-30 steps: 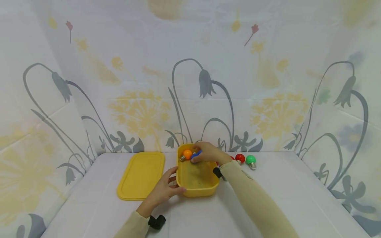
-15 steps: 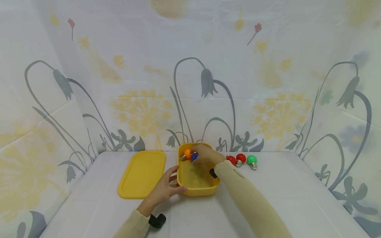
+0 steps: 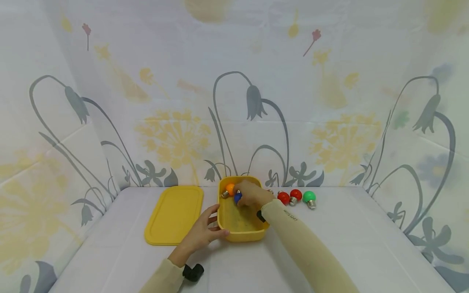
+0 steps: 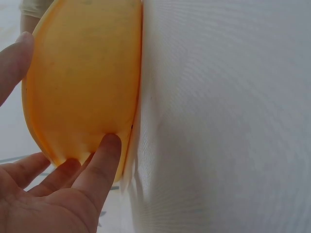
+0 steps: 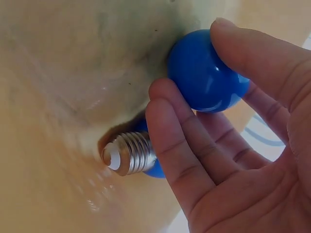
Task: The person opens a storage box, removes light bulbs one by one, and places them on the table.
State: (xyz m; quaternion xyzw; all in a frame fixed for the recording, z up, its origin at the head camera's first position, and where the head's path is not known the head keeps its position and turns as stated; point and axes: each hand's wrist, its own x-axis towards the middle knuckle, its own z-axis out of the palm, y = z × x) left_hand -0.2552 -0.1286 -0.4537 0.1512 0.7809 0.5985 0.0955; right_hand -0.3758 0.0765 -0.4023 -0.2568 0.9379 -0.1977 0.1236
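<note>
A yellow plastic container (image 3: 243, 236) stands on the white table. My left hand (image 3: 202, 232) holds its near left corner, thumb on the front and fingers along the side; the left wrist view shows fingertips pressed against the wall. Inside the container, my right hand (image 3: 253, 194) pinches the round head of a blue light bulb (image 5: 204, 70) between thumb and fingers. Its base is hidden. A second blue bulb (image 5: 129, 153) lies on the container floor behind the fingers, its metal screw base showing. An orange bulb (image 3: 230, 189) rests near the container's far left corner.
A flat yellow lid (image 3: 174, 215) lies left of the container. To the right, a red bulb (image 3: 283, 197), another red bulb (image 3: 296, 195) and a green bulb (image 3: 309, 197) lie on the table. A flower-printed cloth hangs behind.
My right hand has moved slightly nearer and lower inside the container with the blue bulb. Its forearm has shifted left, uncovering more of the red bulbs. My left hand stays on the container.
</note>
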